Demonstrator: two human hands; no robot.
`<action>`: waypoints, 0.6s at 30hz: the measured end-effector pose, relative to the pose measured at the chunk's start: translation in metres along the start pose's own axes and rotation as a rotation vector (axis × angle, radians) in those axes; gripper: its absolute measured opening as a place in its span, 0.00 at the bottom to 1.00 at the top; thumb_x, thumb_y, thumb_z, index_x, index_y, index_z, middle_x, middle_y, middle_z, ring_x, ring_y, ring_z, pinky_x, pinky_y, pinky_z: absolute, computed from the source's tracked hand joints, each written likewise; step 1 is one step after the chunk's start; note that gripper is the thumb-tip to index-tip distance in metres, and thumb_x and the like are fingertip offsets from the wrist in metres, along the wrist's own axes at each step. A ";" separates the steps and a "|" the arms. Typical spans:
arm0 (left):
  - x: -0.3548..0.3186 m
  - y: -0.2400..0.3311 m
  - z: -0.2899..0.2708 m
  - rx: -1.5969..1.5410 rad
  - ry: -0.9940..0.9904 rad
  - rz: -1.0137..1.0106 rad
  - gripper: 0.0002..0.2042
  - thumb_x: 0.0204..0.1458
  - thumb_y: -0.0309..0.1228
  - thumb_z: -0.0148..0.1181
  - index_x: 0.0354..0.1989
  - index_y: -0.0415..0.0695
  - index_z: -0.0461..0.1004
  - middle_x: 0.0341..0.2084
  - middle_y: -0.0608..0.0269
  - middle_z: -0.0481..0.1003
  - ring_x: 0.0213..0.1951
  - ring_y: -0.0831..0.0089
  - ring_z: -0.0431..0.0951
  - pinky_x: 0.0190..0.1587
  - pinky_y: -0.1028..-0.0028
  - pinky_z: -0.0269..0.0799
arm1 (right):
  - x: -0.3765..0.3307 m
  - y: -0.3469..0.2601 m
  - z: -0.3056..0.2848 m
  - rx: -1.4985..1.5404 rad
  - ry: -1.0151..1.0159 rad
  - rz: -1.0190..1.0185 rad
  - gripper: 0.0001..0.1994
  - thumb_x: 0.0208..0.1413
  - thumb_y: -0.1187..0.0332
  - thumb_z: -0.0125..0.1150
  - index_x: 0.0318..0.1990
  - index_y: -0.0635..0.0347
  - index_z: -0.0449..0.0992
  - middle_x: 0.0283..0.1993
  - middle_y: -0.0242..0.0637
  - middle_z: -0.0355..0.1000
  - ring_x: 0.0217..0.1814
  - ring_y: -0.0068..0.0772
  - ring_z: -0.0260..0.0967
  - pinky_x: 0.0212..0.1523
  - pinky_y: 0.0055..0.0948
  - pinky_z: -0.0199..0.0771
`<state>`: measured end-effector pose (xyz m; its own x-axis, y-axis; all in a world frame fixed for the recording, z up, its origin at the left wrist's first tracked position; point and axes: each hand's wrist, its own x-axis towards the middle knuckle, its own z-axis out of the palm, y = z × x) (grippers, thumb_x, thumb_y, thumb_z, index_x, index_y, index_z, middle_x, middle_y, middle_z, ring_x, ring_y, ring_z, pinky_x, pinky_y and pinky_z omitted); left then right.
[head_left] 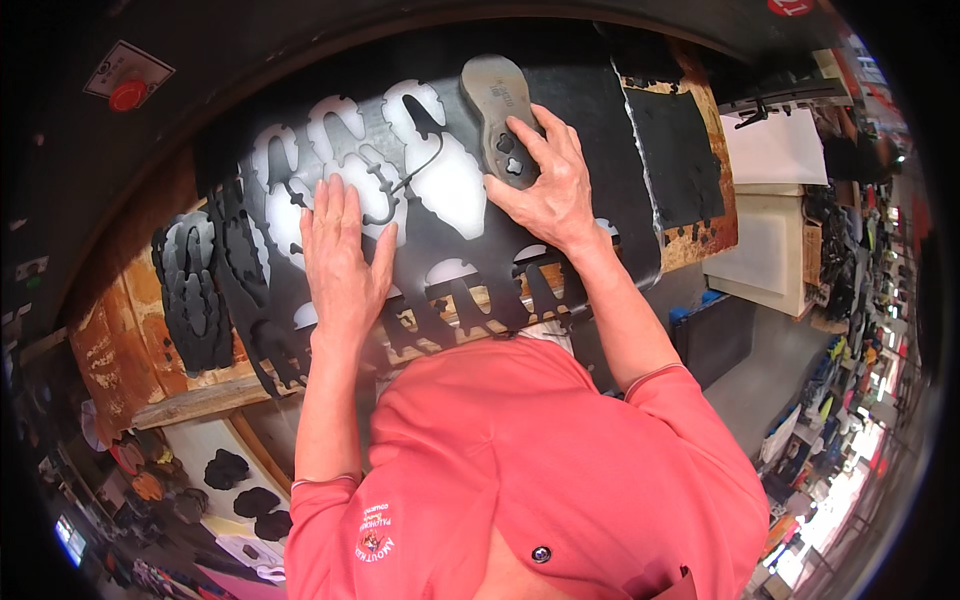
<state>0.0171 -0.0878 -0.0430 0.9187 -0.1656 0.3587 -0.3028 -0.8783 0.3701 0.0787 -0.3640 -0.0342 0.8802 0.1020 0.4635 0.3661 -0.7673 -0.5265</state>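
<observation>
A black sheet [580, 90] lies across the work surface, with several shoe-part-shaped cut-outs [448, 190] where bright white shows through. My right hand [555, 190] grips a grey, sole-shaped cutting die [493, 95] resting on the sheet, with the thumb at its lower left edge and fingers over its right side. Small shaped openings show in the die's lower half. To the left, my left hand [343, 255] lies flat over the cut-out area, fingers extended and thumb apart, holding nothing. A thin dark strip of the sheet crosses between the cut-outs.
On the left, a pile of black cut pieces [195, 290] lies on a worn wooden board [110, 345]. A red push button [128, 95] sits on the dark machine above. Another black piece [680, 160] lies at right, beside a whitish block [757, 240]. Dark scraps [228, 468] lie lower left.
</observation>
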 end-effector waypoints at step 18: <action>-0.066 0.051 -0.046 -0.545 0.077 -0.092 0.08 0.59 0.20 0.66 0.46 0.36 0.80 0.40 0.51 0.84 0.41 0.57 0.86 0.47 0.64 0.81 | -0.023 0.005 0.002 0.077 0.062 0.021 0.38 0.44 0.61 0.81 0.63 0.69 0.76 0.71 0.57 0.66 0.70 0.61 0.66 0.69 0.49 0.70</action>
<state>-0.0703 -0.1014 -0.0087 0.9325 -0.0476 0.3580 -0.3282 -0.5253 0.7851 0.0606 -0.3694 -0.0490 0.8682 0.0451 0.4942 0.3721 -0.7180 -0.5882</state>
